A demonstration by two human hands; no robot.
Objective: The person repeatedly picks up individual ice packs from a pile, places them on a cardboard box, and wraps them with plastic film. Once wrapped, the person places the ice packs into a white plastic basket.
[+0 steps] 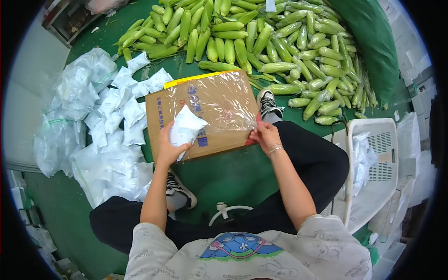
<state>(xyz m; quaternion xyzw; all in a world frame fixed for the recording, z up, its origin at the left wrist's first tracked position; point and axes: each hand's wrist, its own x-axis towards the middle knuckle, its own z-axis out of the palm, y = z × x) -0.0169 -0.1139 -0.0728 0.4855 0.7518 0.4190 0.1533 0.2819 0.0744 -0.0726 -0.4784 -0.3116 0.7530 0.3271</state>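
Observation:
My left hand point(166, 145) grips a plump white ice pack point(188, 127) over the left part of a cardboard box point(161, 103). Clear, shiny plastic film point(229, 95) lies across the box top, over its blue and red print. At the right edge of the box, the fingers of my right hand point(267, 136) are pinched together on the film, close to a red patch. A pile of similar white packs point(112, 105) lies left of the box. Behind its far edge shows a yellow strip point(196, 78).
Green corn cobs point(228, 35) are heaped behind the box; those on the right point(322, 60) are wrapped in clear film. A white plastic basket point(382, 135) with white packs stands at my right. Large clear bags point(70, 88) bulge at the left. My shoes point(182, 189) flank the box.

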